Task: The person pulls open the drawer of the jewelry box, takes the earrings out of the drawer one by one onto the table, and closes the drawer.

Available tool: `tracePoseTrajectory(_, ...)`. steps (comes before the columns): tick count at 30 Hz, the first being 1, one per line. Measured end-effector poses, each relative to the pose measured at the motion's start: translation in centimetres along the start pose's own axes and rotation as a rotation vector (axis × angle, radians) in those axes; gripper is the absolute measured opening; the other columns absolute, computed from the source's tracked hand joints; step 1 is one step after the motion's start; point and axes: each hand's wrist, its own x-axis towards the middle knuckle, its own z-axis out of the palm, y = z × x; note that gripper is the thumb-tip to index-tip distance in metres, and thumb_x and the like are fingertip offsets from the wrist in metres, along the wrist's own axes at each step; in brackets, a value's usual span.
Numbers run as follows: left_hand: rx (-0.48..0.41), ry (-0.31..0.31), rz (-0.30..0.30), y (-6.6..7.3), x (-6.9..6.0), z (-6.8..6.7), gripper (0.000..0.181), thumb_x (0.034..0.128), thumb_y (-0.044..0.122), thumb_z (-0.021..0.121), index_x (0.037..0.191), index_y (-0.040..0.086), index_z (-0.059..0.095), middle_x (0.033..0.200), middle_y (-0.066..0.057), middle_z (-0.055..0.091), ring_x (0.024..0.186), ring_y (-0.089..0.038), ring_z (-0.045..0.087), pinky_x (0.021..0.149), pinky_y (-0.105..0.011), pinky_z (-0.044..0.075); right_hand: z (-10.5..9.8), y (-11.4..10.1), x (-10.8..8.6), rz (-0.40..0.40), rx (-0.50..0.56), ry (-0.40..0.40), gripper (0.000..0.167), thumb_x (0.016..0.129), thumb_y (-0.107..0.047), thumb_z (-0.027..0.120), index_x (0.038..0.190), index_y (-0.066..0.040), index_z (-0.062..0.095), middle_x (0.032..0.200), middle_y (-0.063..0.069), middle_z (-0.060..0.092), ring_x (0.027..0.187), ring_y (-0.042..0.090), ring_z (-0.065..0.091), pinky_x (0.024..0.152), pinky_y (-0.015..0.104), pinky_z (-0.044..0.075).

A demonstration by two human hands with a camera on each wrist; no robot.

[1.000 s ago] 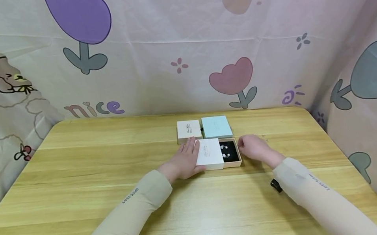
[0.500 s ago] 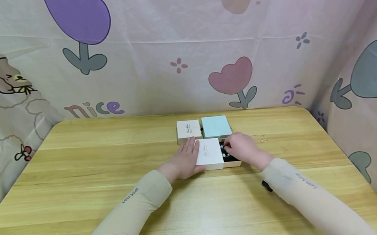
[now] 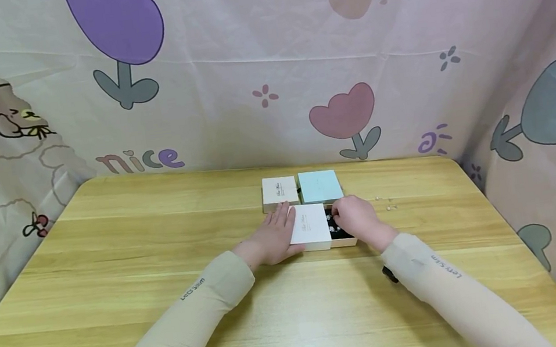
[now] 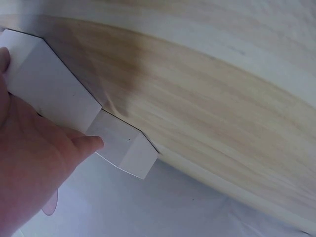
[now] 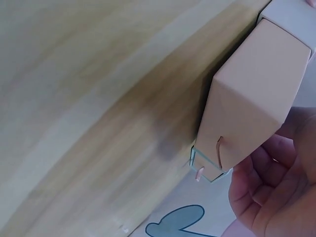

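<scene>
A white slide-out jewellery box [image 3: 311,225] lies at the middle of the table, its peach drawer [image 3: 344,243] pulled partway out to the right. Small bright earrings [image 3: 331,229] sit on the black insert inside. My left hand [image 3: 270,242] rests against the box's left side with its fingers straight. Over the drawer, my right hand [image 3: 358,215] has its fingers curled and its fingertips at the insert by the earrings; whether they pinch one is hidden. In the right wrist view the drawer [image 5: 256,74] stands between the camera and those fingertips.
Behind the open box stand a smaller white box [image 3: 279,191] and a light-blue box [image 3: 320,185]. A few tiny loose earrings [image 3: 388,207] lie on the wooden table [image 3: 159,230] to the right. A printed cloth [image 3: 215,99] hangs along the back and sides.
From the table just right of the drawer, my right hand has moved left onto the insert, uncovering the loose earrings. Over the last half second it stays there. My left hand keeps its place.
</scene>
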Motion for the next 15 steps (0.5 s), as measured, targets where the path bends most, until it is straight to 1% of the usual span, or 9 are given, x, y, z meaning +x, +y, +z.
tracePoseTrajectory(4,0.000,0.003,0.002,-0.01,0.00,-0.03,0.084,0.0958,0.054,0.035,0.149,-0.001,0.001,0.156,-0.021,-0.007,0.145,-0.032,-0.004,0.118,-0.046,0.010,-0.05,0.01,-0.04,-0.010,0.024,0.007,0.011,0.081,-0.003,0.060,0.081,-0.007,0.071,0.083,0.007,0.071,0.073,0.018,0.063,0.062,0.035,0.053)
tracePoseTrajectory(8,-0.007,0.010,0.004,-0.05,0.00,-0.01,0.084,0.0957,0.053,0.037,0.149,-0.002,0.002,0.156,-0.022,-0.005,0.145,-0.033,-0.003,0.118,-0.046,0.011,-0.11,-0.01,-0.07,-0.032,0.067,0.021,0.010,0.079,0.001,0.060,0.079,-0.004,0.069,0.080,0.009,0.070,0.071,0.019,0.062,0.066,0.035,0.053)
tracePoseTrajectory(12,-0.008,0.015,0.006,-0.04,0.04,0.01,0.084,0.0960,0.052,0.038,0.149,-0.003,0.003,0.156,-0.022,-0.004,0.145,-0.034,-0.002,0.118,-0.047,0.012,-0.35,0.16,-0.15,-0.054,0.112,0.029,0.011,0.076,0.004,0.059,0.076,-0.002,0.068,0.077,0.009,0.068,0.066,0.017,0.059,0.066,0.034,0.053)
tracePoseTrajectory(15,-0.009,0.016,0.007,-0.04,0.10,0.03,0.084,0.0960,0.052,0.038,0.149,-0.003,0.003,0.156,-0.023,-0.004,0.145,-0.034,-0.002,0.118,-0.047,0.012,-0.94,0.43,-0.22,-0.039,0.173,0.019,0.010,0.076,0.004,0.059,0.078,-0.001,0.068,0.078,0.010,0.067,0.065,0.016,0.057,0.066,0.033,0.053)
